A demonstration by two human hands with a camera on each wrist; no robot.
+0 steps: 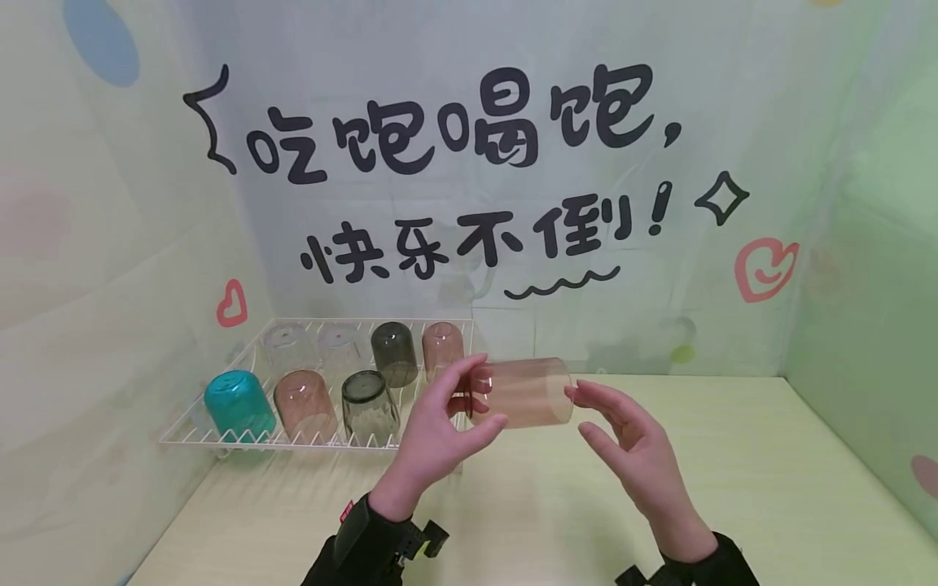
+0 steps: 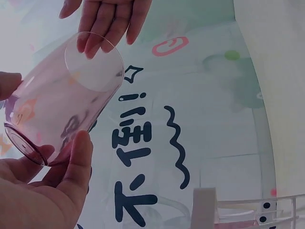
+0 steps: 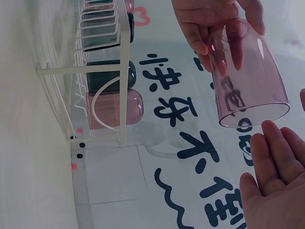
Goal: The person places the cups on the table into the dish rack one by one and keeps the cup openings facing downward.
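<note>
A clear pink drinking glass (image 1: pixel 523 392) lies sideways in the air above the table, its mouth facing right. My left hand (image 1: pixel 440 431) grips it around the base end, with the thumb on the near side and fingers behind. In the left wrist view the thick base of the glass (image 2: pixel 57 105) sits among the curled fingers (image 2: pixel 78 162). My right hand (image 1: pixel 637 448) is beside the mouth, its fingers loosely extended and the fingertips right at the rim. The right wrist view shows these fingers (image 3: pixel 274 157) close under the rim of the glass (image 3: pixel 250 76).
A white wire rack (image 1: pixel 286 444) stands at the back left. Upside-down glasses fill it: a teal one (image 1: pixel 239 404), pink ones (image 1: pixel 305 404), grey ones (image 1: pixel 370 407) and clear ones (image 1: pixel 288 348). A pale wooden table (image 1: pixel 703 480) lies beneath; a printed cloth (image 1: pixel 410 49) hangs behind.
</note>
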